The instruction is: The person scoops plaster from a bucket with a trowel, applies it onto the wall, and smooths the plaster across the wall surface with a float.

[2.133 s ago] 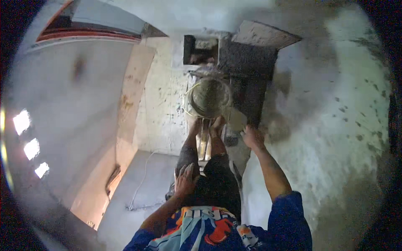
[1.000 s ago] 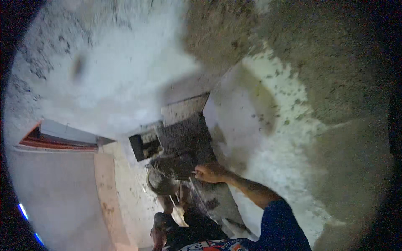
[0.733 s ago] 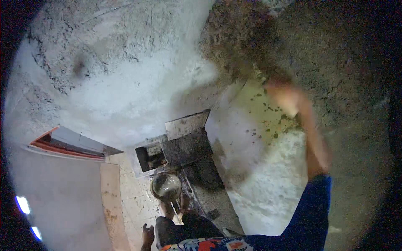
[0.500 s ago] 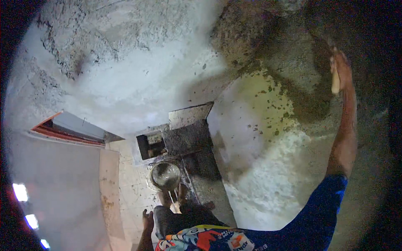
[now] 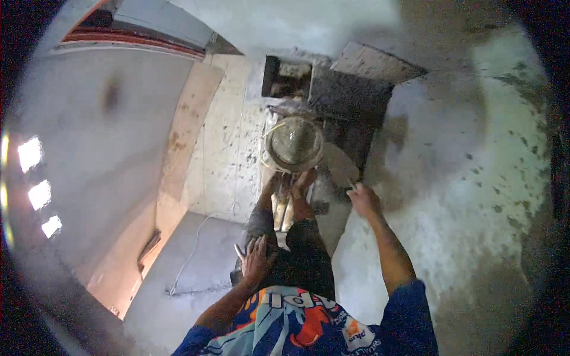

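Note:
My right hand (image 5: 364, 200) is closed around the handle of what looks like a trowel. Its flat, greyish blade (image 5: 340, 164) points toward a round bucket (image 5: 319, 133) at my feet, just right of the rim. Wet grey material (image 5: 295, 141) lies inside the bucket. With its fingers spread, my left hand (image 5: 255, 261) rests on or just over my left thigh and holds nothing.
A dark square opening or box (image 5: 288, 77) lies beyond the bucket, with a stained flat board (image 5: 377, 62) to its right. Patchy plastered wall (image 5: 439, 225) rises on the right. A thin white cable (image 5: 193, 255) trails at lower left.
The view has swung down toward my feet. My right hand has come down from high on the wall to beside the bucket. My left hand has moved onto or over my thigh.

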`<state>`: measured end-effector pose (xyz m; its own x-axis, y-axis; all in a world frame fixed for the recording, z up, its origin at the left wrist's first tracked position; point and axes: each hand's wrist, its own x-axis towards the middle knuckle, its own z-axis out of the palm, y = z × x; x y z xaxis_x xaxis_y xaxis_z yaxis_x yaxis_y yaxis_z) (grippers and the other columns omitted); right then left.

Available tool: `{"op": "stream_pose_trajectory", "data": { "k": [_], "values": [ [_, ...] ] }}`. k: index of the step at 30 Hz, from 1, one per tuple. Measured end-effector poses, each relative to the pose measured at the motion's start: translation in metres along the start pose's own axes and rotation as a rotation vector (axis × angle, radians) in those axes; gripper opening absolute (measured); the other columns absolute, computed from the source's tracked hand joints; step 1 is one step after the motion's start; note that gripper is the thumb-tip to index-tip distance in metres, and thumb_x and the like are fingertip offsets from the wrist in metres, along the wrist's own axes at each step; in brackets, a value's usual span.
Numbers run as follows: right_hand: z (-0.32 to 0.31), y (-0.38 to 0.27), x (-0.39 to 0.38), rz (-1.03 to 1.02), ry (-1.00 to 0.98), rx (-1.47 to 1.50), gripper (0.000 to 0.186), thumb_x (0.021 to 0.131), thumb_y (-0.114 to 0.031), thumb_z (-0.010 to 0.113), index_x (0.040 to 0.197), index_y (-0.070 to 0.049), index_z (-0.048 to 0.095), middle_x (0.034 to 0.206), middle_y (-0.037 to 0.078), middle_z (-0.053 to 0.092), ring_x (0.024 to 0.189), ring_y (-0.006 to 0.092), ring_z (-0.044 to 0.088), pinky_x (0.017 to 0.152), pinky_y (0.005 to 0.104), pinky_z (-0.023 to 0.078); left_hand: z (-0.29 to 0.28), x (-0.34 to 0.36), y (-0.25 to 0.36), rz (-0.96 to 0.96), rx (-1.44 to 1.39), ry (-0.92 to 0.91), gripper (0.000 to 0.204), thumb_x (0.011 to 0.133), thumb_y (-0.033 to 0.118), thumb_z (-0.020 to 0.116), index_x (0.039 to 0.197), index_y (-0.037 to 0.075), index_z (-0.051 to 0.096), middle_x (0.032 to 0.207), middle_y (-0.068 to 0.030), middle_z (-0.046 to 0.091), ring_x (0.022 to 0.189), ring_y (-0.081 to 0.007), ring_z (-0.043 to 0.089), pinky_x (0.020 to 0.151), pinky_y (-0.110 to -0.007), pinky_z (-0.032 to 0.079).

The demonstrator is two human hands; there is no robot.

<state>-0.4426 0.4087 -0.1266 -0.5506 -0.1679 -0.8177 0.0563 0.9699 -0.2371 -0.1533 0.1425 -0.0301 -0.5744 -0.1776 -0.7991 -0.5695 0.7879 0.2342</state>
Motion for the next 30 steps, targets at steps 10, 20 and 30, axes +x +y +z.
{"op": "stream_pose_trajectory", "data": {
  "k": [10,20,30],
  "values": [
    [0.237,-0.038,0.257,0.013,0.084,-0.114,0.035,0.089,-0.025,0.057,0.111,0.001,0.056,0.102,0.022,0.063,0.091,0.0374,0.063,0.073,0.0490,0.051,0.037,0.028,-0.046,-0.154,-0.044,-0.158,0.078,0.082,0.047,0.063,0.142,0.009,0.033,0.142,-0.0083,0.041,0.137,-0.0267,0.030,0.111,-0.060,0.007],
    [0.258,-0.009,0.219,-0.239,0.295,0.297,0.048,0.093,-0.035,0.053,0.125,0.000,0.052,0.108,0.023,0.063,0.097,0.0380,0.063,0.081,0.0442,0.052,0.017,0.040,-0.039,-0.148,-0.006,-0.176,0.078,0.082,0.049,0.063,0.141,0.007,0.035,0.141,-0.0102,0.041,0.137,-0.0275,0.029,0.112,-0.057,0.008],
    [0.138,0.061,0.080,-0.287,-0.032,0.707,0.034,0.093,-0.022,0.053,0.122,-0.005,0.052,0.089,0.009,0.063,0.081,0.0186,0.061,0.068,0.0381,0.052,-0.018,0.024,0.002,0.220,-0.179,0.030,0.073,0.084,0.044,0.061,0.138,0.003,0.036,0.135,-0.0195,0.044,0.129,-0.0382,0.033,0.108,-0.054,0.018]
  ]
}}
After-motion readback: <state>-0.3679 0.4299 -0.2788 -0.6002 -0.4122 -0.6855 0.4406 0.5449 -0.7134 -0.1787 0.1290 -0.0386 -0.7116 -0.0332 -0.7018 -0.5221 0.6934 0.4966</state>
